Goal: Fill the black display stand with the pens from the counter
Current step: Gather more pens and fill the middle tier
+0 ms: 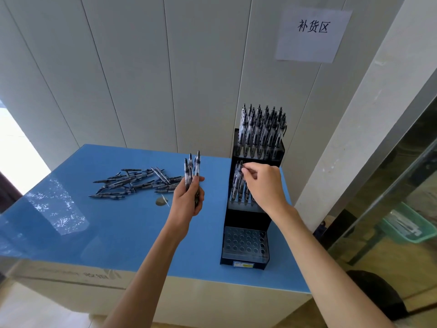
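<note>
Fingers (246,170) pinch a pen (239,176) below sign (312,34) "补货区".

A: What's the black display stand (250,216) look like from where I sit?

B: I see 3 stepped tiers, upright at the counter's right edge. Top tier packed w/ pens (261,131), all upright. Mid tier has a few pens (237,185) at its left. Bottom tier's holes are bare.

A: Loose ones?

B: I count a scattered pile of pens (137,182) lying flat, left of the stand, well apart from it. Clear barrels, dark grips.
</note>
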